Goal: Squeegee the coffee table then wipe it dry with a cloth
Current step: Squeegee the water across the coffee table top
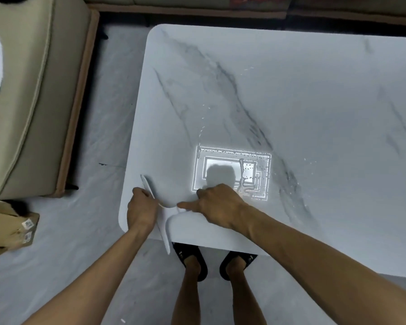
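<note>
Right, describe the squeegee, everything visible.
The squeegee is pale white, apparently plastic, with a long thin blade running from the table's near-left corner out past its near edge. A curved handle arcs off it to the right. The left hand grips it mid-blade; the right hand's forefinger touches the handle.

Coffee table (291, 102) right side cut off; cardboard box (7, 228) blurred.

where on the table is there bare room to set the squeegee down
The white marble-look coffee table is bare across its far half and right side. The near left corner is crowded: the left hand holds the white squeegee there, with the right hand beside it. Water droplets sit just beyond the hands.
</note>
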Available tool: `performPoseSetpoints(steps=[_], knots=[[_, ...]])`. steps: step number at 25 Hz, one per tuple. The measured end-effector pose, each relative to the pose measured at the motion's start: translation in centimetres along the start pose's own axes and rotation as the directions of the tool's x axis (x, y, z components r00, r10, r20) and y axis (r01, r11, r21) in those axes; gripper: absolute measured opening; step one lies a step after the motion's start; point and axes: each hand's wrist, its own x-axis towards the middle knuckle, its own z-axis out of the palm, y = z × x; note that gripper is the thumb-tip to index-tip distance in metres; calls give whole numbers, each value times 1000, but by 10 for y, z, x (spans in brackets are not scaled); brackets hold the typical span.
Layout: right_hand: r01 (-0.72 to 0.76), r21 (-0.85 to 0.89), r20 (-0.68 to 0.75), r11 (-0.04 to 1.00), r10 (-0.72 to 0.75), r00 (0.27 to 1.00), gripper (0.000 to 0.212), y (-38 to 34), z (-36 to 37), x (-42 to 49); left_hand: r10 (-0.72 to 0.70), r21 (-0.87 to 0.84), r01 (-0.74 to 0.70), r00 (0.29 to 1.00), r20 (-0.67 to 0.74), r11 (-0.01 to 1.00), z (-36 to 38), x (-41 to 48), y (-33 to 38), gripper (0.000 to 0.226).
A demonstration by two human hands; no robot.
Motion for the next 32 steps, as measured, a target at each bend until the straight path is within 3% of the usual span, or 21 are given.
performPoseSetpoints(steps=[4,7,11,14,17,19,22,27,32], knots=[[-30,-123,-41,992,25,999,61,16,-6,24,-47,27,46,997,55,999,3,0,-9,9],[-153,-64,-87,986,147,985,63,47,-14,1,-71,41,65,985,160,997,12,-8,-3,11],[-360,39,-106,932,362,926,56,103,-25,-62,-24,2,25,969,246,1000,19,-22,25,14],[-501,-10,-125,865,496,859,57,139,-25,-116,13,-31,-6,966,257,1000,16,-24,50,16],[-556,-68,-161,828,541,825,50,146,-36,-147,59,-65,-43,965,256,997,8,-22,68,16],[-517,-47,-185,855,501,845,44,135,-50,-139,64,-76,-47,967,247,996,2,-16,75,17],[-347,22,-182,937,346,921,45,107,-72,-83,41,-99,-21,978,203,995,-6,2,80,19],[-105,-73,-74,992,100,992,64,69,-87,43,-15,-125,30,993,120,992,-27,50,79,14],[-92,-101,-53,991,87,995,62,78,-93,94,-15,-41,24,979,205,999,-39,89,72,11]])
